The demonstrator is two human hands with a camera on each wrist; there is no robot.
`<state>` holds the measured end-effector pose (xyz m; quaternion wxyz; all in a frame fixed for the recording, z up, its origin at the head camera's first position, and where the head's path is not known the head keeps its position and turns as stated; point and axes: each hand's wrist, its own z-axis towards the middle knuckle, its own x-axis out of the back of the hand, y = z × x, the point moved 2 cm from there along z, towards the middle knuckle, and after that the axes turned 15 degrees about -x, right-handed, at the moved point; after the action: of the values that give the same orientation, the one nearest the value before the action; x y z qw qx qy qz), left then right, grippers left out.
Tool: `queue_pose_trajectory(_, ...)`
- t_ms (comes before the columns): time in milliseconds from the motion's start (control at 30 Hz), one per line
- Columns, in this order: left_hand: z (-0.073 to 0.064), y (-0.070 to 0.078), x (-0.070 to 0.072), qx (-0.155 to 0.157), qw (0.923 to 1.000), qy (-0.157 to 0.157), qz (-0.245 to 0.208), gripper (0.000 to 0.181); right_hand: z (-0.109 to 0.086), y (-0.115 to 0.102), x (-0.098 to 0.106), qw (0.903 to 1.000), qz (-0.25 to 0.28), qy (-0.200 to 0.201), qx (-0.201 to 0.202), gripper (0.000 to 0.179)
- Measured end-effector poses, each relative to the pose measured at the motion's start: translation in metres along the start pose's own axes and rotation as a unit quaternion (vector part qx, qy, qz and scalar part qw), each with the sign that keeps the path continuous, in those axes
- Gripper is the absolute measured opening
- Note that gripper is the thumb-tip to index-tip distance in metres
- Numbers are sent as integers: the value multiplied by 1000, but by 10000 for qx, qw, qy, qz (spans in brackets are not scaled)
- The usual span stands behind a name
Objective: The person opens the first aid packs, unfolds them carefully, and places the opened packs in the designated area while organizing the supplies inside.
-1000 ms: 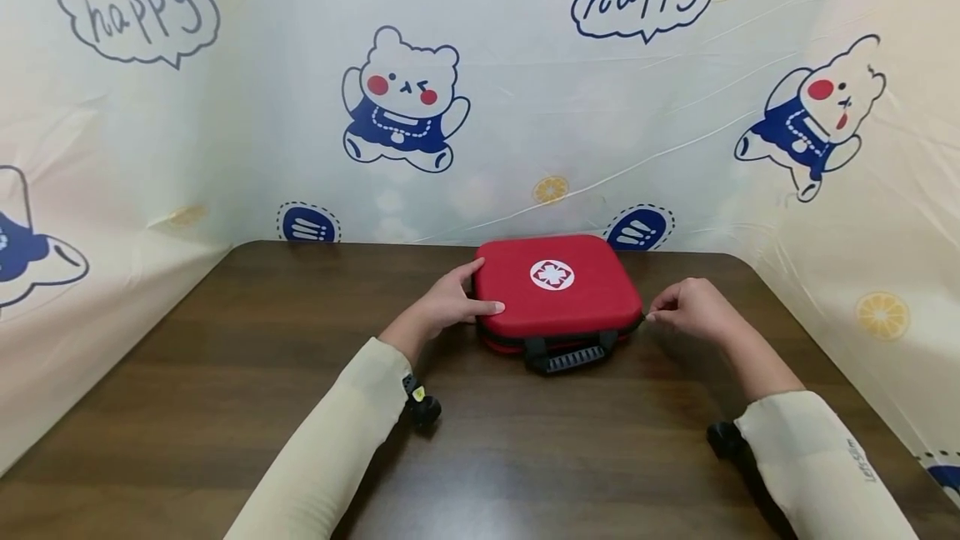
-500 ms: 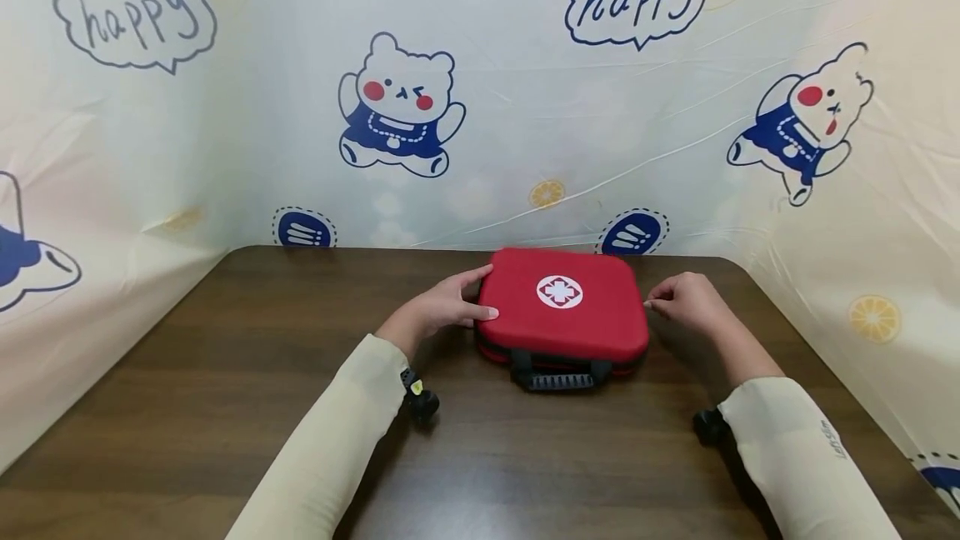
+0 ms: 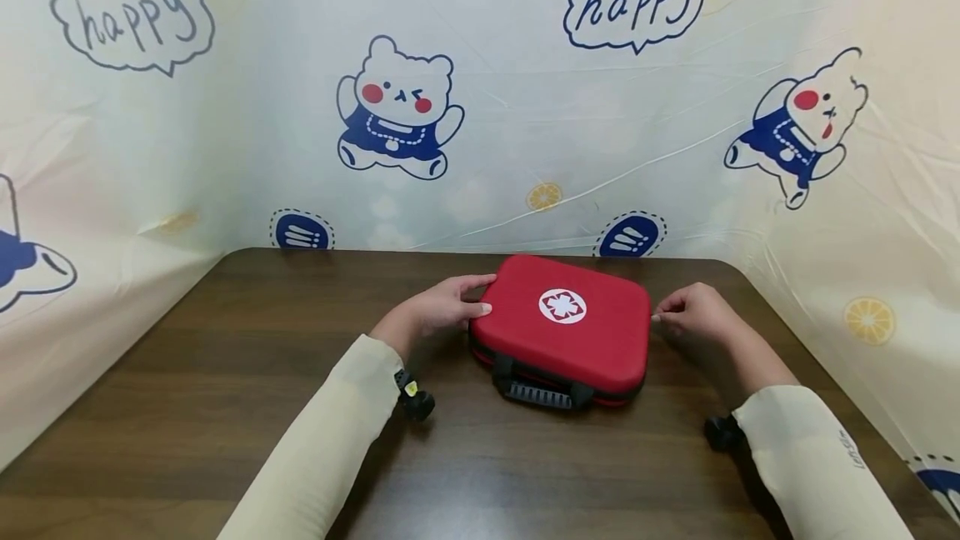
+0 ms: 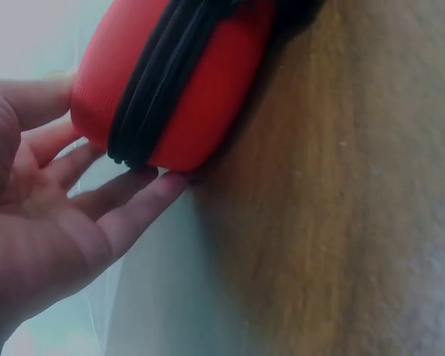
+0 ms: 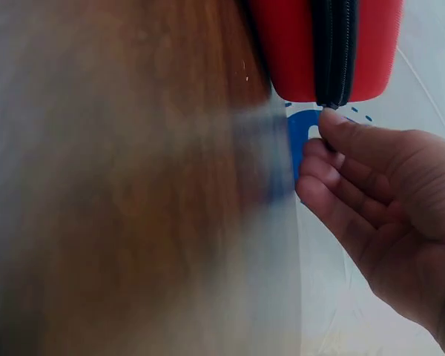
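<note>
A red first-aid case (image 3: pixel 592 341) with a white cross emblem lies on the brown table, turned at an angle. Its black carry handle (image 3: pixel 538 395) points toward the front left. At the case's left end my left hand (image 3: pixel 438 307) grips it, thumb on the lid and fingers along the side, as the left wrist view shows. My right hand (image 3: pixel 701 317) is at the right side, thumb and forefinger pinching the zipper pull (image 5: pixel 329 142), which is mostly hidden by the fingers. The black zipper (image 5: pixel 335 55) runs around the case edge and looks closed where it shows.
The wooden table (image 3: pixel 247 407) reaches back to a printed curtain (image 3: pixel 517 107) with cartoon bears, standing close behind the case. More curtain hangs at both sides. A small black camera (image 3: pixel 416 402) sits on the left wrist, another (image 3: pixel 722 433) on the right.
The case has turned clockwise and come nearer to me, its handle swinging toward the front left. My left hand keeps its hold; my right hand stays by the right side, pinching.
</note>
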<state>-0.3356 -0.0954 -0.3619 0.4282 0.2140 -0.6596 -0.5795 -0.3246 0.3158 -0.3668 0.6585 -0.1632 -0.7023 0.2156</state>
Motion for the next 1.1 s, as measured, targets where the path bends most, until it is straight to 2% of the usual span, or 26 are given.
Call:
queue_pose_trajectory(100,-4,-3,1,-27,9993,296,220,55,-4,0,-2,9995,175,-258,-30,6)
queue_pose_trajectory(167,-6,-4,1,-10,9991,365,212,52,-6,-1,-3,9991,253,-350,-12,6)
queue_pose_trajectory(233,-9,-5,2,25,9996,271,118,57,-8,-4,-5,9985,317,-437,35,5)
queue_pose_trajectory(367,-14,-9,5,-34,9999,127,53,79,-12,-9,-6,9981,331,-487,188,4)
queue_pose_trajectory(467,-14,-12,6,-61,9990,409,146,84,-17,-13,-5,9980,191,-479,371,4)
queue_pose_trajectory(567,-14,-16,8,-38,9962,866,112,76,-24,-17,-5,9970,82,-557,540,5)
queue_pose_trajectory(767,-17,-26,12,-35,9848,1739,-28,64,-35,-29,-10,9933,26,-892,728,6)
queue_pose_trajectory(900,-18,-27,13,-134,9771,2119,106,57,-41,-39,-14,9907,-19,-991,929,5)
queue_pose_trajectory(1000,-19,-25,13,-278,9696,2340,667,47,-45,-47,-19,9890,-75,-1026,1067,5)
queue_pose_trajectory(1100,-20,-18,11,-377,9540,2574,1491,38,-49,-56,-24,9872,-165,-1055,1184,6)
